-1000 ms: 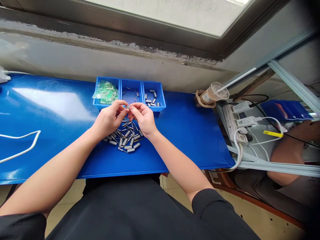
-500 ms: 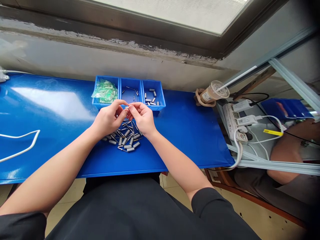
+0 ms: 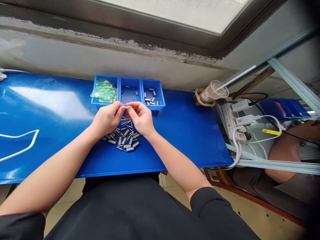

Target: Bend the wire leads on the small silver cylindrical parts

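My left hand (image 3: 107, 117) and my right hand (image 3: 140, 119) meet at their fingertips over the blue table, both closed in a pinch. Whatever lies between the fingertips is hidden or too small to make out. Just below and partly behind my hands is a loose pile of small grey metal cylinders (image 3: 130, 149) mixed with thin metal pins (image 3: 121, 149). Beyond my fingers stands a blue three-part bin (image 3: 130, 80). Its left part holds green-printed plastic bags (image 3: 104, 91), the middle a few thin metal pins (image 3: 136, 91), the right several small grey cylinders (image 3: 154, 93).
A lidded drink cup (image 3: 212, 91) sits in a cardboard holder at the table's back right. Past the right edge are a power strip (image 3: 231, 116) with plugs and cables, a metal frame and another person's arm (image 3: 282, 156). A white cable (image 3: 32, 141) lies at left.
The small grey metal piece that showed between my fingertips is now out of sight. My fingertips have drawn closer together; the pile and bin look the same.
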